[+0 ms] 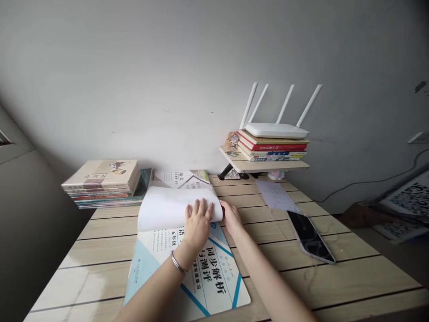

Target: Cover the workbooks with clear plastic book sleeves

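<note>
A blue-and-white workbook (214,277) with Chinese lettering lies on the table in front of me. A blank white sheet (164,208) curls over its far part; whether it is attached to the workbook I cannot tell. My left hand (198,223), with a silver bracelet at the wrist, rests on this sheet with its fingers stretched out. At the sheet's right edge, my right hand (232,218) pinches it, its fingertips partly hidden. Another workbook (182,178) with a similar cover shows beyond the sheet, near the wall.
A stack of books (103,183) stands at the back left. At the back right, a white router (276,130) sits on books (273,150) on a small raised shelf (268,166). A phone (311,237) and a pale paper sheet (276,195) lie on the right of the slatted table (275,250).
</note>
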`<action>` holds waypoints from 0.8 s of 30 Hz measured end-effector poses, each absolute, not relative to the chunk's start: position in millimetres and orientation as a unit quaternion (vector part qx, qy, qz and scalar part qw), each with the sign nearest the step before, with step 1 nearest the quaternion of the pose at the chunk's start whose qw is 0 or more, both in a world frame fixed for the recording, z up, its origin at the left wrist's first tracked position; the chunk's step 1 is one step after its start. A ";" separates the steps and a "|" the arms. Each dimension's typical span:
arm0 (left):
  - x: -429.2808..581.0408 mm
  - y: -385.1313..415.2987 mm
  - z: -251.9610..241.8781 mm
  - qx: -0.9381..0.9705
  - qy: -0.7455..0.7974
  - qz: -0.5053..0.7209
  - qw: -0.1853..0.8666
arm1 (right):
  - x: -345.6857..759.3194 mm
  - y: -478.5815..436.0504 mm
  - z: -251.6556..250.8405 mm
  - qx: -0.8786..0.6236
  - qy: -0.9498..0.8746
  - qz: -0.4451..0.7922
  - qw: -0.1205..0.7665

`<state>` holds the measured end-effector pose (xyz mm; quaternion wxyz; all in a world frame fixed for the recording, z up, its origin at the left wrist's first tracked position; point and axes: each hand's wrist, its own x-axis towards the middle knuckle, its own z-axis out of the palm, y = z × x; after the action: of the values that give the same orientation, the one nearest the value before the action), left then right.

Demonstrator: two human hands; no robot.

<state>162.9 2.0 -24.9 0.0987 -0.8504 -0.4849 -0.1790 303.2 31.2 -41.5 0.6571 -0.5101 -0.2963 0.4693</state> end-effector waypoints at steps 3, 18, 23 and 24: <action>164.9 7.9 -27.3 -0.847 -0.499 -0.170 0.073 | 310.5 45.3 -44.6 -0.521 -0.290 0.490 0.636; 169.9 24.4 -32.3 -0.849 -0.508 -0.136 0.042 | 319.6 73.8 -49.4 -0.576 -0.333 0.449 0.597; 172.4 29.0 -33.8 -0.848 -0.510 -0.142 0.041 | 319.5 72.1 -49.3 -0.581 -0.351 0.444 0.584; 172.8 30.2 -34.3 -0.847 -0.510 -0.143 0.042 | 319.7 71.1 -49.8 -0.581 -0.354 0.448 0.581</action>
<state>172.8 30.2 -34.3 0.0420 -0.8469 -0.5105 -0.1429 319.7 71.1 -49.8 0.5809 -0.5808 -0.3535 0.4475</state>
